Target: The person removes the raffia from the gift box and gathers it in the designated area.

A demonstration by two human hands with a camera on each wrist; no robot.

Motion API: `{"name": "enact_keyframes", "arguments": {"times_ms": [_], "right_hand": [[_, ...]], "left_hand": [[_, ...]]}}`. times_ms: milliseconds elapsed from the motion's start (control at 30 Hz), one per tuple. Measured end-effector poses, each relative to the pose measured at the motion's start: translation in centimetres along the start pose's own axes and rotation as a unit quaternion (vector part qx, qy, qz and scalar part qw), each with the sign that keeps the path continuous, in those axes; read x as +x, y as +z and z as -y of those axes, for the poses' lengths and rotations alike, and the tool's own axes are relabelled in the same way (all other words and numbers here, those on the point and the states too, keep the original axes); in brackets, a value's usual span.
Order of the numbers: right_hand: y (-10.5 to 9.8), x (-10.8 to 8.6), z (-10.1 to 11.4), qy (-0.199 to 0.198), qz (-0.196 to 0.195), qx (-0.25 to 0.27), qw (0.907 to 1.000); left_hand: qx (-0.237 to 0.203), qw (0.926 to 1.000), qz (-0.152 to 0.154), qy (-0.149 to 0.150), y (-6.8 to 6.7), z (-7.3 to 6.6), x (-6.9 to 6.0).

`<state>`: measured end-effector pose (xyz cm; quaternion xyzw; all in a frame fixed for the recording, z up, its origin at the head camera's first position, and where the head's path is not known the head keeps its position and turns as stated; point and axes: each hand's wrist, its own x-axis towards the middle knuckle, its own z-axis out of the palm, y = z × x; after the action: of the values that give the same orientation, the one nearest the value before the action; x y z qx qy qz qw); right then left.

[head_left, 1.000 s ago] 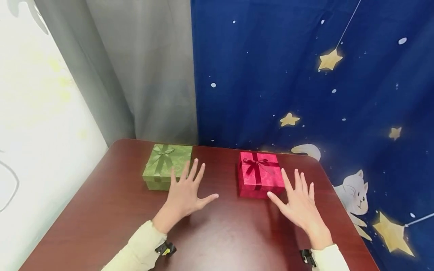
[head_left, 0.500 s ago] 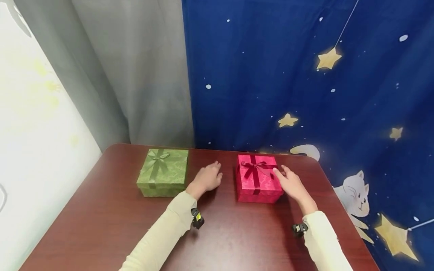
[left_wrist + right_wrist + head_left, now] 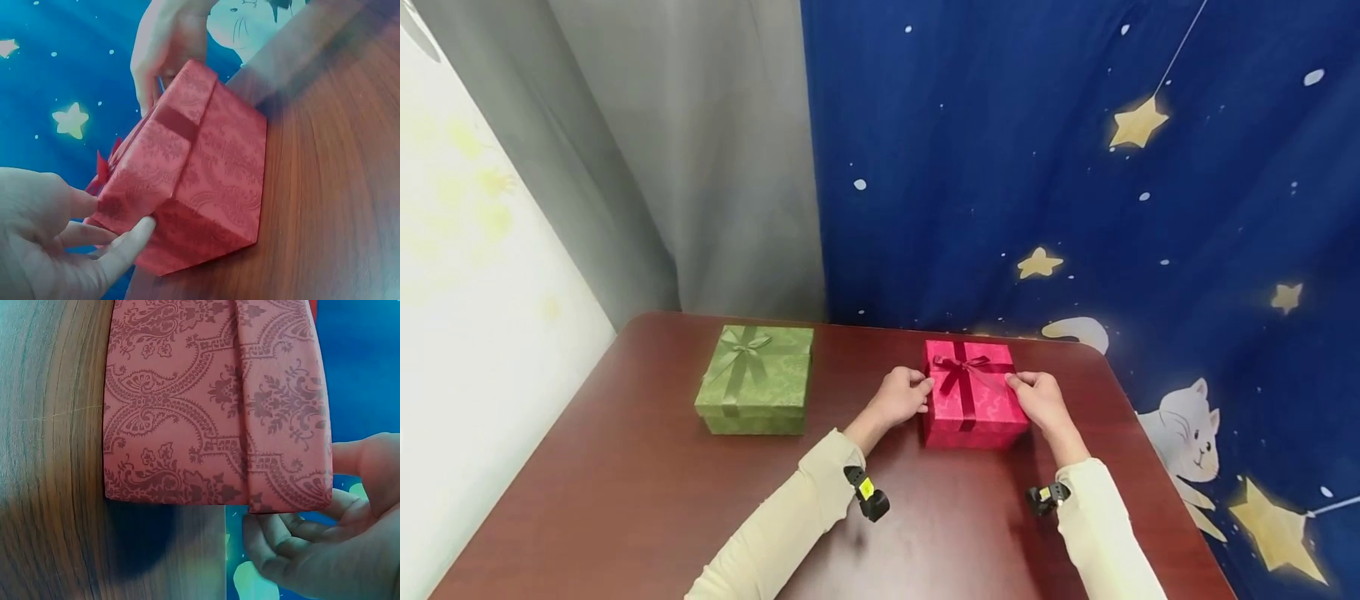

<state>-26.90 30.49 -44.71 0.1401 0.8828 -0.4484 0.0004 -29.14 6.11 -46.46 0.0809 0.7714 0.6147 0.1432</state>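
A red gift box (image 3: pixel 973 408) with a dark red ribbon bow stands on the right half of the table, its lid (image 3: pixel 147 147) seated on the base. At the lid's left side my left hand (image 3: pixel 901 398) grips the edge with bent fingers; in the left wrist view a fingertip (image 3: pixel 147 226) touches just under the lid's rim. My right hand (image 3: pixel 1039 400) holds the opposite side, thumb near the top and fingers curled beneath the lid's rim, as the right wrist view shows. Farther left sits a green gift box (image 3: pixel 760 387) with a green bow, apart from both hands.
The brown wooden table (image 3: pixel 647 500) has its back edge close to a grey curtain (image 3: pixel 737 167) and a blue star-patterned curtain (image 3: pixel 962 167). A white wall (image 3: pixel 490 333) runs along the left. Each wrist wears a small black camera.
Both hands had spread fingers a second ago, the left one before the green box. The left hand has moved right to the red box; both hands now grip its lid sides. The boxes stay put.
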Motion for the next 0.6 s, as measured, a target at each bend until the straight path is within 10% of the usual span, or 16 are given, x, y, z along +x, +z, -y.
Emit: {"name": "enact_keyframes", "arguments": {"times_ms": [600], "right_hand": [[-0.9,-0.6,0.6,-0.039,-0.045,0.051,0.9970]], "left_hand": [[0.068,0.9950,-0.052,0.051,-0.1,-1.8,-0.2]]}}
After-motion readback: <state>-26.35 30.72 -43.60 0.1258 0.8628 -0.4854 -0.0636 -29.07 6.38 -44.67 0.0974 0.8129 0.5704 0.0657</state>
